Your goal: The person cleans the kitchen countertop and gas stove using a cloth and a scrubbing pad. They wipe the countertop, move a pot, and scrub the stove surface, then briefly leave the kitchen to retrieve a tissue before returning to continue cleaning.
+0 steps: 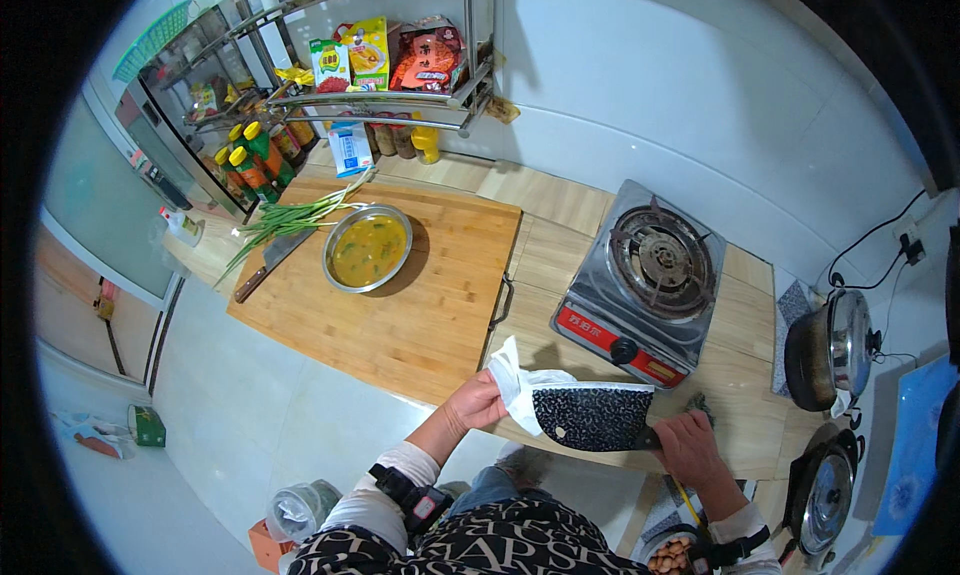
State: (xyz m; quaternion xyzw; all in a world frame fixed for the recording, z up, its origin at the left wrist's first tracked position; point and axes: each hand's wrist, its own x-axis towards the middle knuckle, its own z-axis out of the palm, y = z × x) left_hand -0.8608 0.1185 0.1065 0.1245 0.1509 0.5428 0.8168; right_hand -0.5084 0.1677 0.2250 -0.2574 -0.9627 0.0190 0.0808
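Observation:
My right hand (687, 446) grips the dark handle of a cleaver (592, 417), whose broad black-and-white mottled blade points left. In my left hand (478, 399) is a white cloth or paper towel (517, 383), which touches the blade's far end. Both hands are above the counter's front edge, between the cutting board and the gas stove. On the wooden cutting board (442, 312) stands a metal bowl (367, 248) of yellowish soup with green bits. Left of the bowl lie green onions (292, 218) and a second knife with a wooden handle (259, 278).
A single-burner gas stove (641, 275) stands to the right, its burner unlit. Farther right are a lidded pot (821, 350) and a lidded pan (829, 492). Bottles (259, 155) and jars line the back left, under a metal rack (375, 102) with food packets. Below is a bin (300, 511).

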